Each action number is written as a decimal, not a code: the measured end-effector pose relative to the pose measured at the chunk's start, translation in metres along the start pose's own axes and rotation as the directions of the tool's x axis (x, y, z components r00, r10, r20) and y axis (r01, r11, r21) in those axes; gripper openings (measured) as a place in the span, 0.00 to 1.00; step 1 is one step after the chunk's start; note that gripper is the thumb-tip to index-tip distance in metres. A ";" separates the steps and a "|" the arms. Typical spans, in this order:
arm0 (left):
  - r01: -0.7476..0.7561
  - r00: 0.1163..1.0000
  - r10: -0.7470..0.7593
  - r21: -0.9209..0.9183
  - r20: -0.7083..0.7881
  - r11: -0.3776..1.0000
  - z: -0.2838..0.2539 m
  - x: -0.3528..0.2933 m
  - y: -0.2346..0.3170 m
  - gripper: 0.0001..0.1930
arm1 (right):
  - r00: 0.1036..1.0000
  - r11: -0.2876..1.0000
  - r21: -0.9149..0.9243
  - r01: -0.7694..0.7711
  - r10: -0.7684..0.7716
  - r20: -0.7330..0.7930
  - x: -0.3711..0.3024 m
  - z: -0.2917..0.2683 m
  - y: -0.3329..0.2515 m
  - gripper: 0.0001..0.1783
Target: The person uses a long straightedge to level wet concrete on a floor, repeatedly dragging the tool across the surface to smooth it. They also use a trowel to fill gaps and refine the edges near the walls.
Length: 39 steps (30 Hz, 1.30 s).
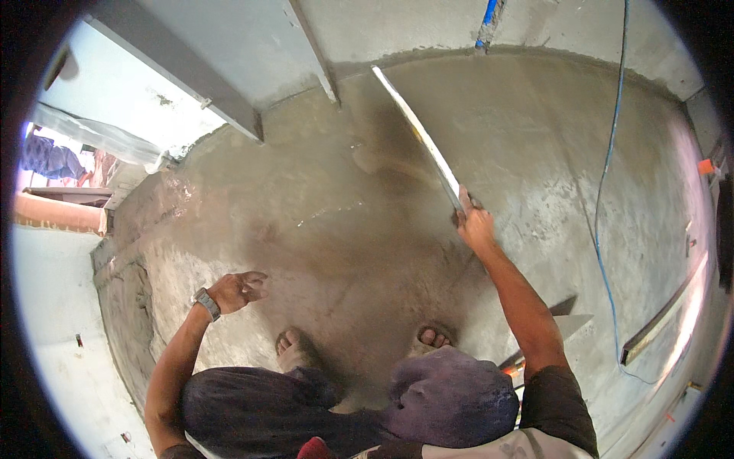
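Observation:
My right hand (pixel 476 223) is closed around the near end of a long, pale metal straightedge (pixel 420 134). The bar slants away to the far left, its far end close to the base of the back wall. Beneath it lies a smooth grey-brown cement floor (pixel 321 191), darker and damp-looking in the middle. My left hand (pixel 237 291), with a watch (pixel 206 304) on its wrist, hovers over the floor at the left; its fingers are apart and hold nothing. My bare feet (pixel 293 348) rest on the floor between the two arms.
A blue cable (pixel 609 153) runs down the right side. Near the right wall lies a rectangular metal tube (pixel 664 314). A flat grey pointed piece (pixel 573 325) shows beside my right elbow. Upright frame boards (pixel 180 69) stand at the far left, and a blue pipe (pixel 490 12) at the back wall.

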<state>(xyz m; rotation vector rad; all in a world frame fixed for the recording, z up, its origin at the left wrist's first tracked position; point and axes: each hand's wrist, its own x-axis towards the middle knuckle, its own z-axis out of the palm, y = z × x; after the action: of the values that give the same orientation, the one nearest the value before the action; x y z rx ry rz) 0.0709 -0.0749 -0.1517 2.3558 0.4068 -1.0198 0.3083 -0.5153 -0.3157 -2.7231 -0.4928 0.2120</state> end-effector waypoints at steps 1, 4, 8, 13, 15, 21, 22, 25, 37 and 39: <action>-0.032 0.999 0.031 -0.035 -0.019 0.999 -0.001 0.000 -0.002 0.28 | 0.999 1.000 0.013 0.015 -0.015 -0.033 0.001 0.001 0.000 0.33; 0.091 0.994 -0.088 0.047 -0.062 0.995 0.001 0.000 -0.006 0.28 | 0.997 0.999 0.031 0.037 -0.034 -0.067 -0.004 0.004 0.005 0.32; 0.039 0.998 -0.040 0.011 0.051 0.999 0.001 -0.002 0.003 0.27 | 0.997 0.997 0.028 0.067 -0.066 -0.049 -0.011 0.006 0.005 0.33; 0.028 0.999 -0.024 0.093 -0.048 0.995 0.002 -0.003 -0.005 0.27 | 0.998 0.994 -0.096 0.059 -0.060 -0.009 0.000 0.009 -0.009 0.42; -0.008 1.000 0.008 0.020 -0.027 1.000 0.004 -0.002 -0.006 0.27 | 0.994 0.993 -0.085 0.079 -0.085 -0.063 0.004 0.016 -0.010 0.42; 0.061 0.998 -0.061 0.003 -0.028 0.998 0.001 -0.010 -0.004 0.28 | 0.998 0.997 -0.034 0.068 -0.068 -0.003 0.005 0.014 -0.014 0.39; 0.045 0.999 -0.045 0.026 -0.006 0.999 0.002 -0.010 -0.004 0.28 | 0.997 0.997 -0.022 0.074 -0.074 0.015 0.005 0.013 -0.015 0.39; 0.032 0.999 -0.032 -0.024 -0.027 0.999 0.001 -0.011 -0.008 0.28 | 0.994 0.994 -0.013 0.106 -0.105 0.007 0.005 0.013 -0.014 0.39; 0.065 0.998 -0.065 0.017 -0.018 0.998 0.003 -0.010 -0.004 0.28 | 0.992 0.992 -0.028 0.123 -0.123 -0.004 0.010 0.017 -0.019 0.41; 0.049 0.999 -0.049 0.009 -0.005 0.999 0.005 -0.010 -0.008 0.28 | 0.989 0.989 -0.034 0.146 -0.147 -0.024 0.012 0.020 -0.022 0.40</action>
<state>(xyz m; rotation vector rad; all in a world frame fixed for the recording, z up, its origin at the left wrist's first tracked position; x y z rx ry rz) 0.0575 -0.0720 -0.1507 2.3671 0.4646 -1.0407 0.3090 -0.4856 -0.3269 -2.7018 -0.6914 0.1301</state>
